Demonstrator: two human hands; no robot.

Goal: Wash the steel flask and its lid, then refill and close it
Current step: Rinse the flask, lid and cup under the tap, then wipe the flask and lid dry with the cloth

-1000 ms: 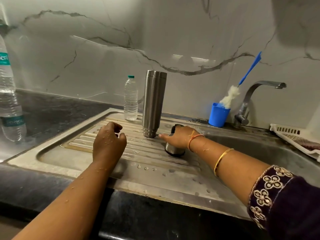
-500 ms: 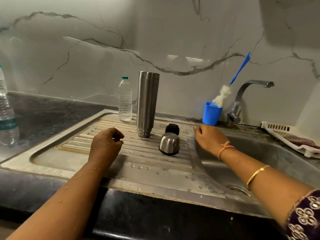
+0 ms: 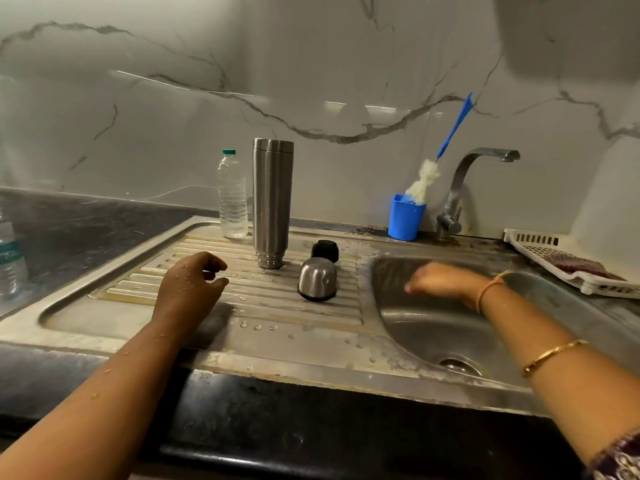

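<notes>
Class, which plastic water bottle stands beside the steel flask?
The green-capped bottle left of the flask; the other bottle sits at the far left edge.

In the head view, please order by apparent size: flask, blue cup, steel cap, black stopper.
Flask, largest.
Blue cup and steel cap look about alike; the cap is nearer, so unranked.
Black stopper, smallest.

1. Steel flask (image 3: 272, 199): tall, brushed, uncapped, standing mouth-down on the ridged drainboard (image 3: 284, 308).
2. Steel cup lid (image 3: 317, 278): rim down, right of it.
3. Black stopper (image 3: 325, 250): just behind the lid.
</notes>
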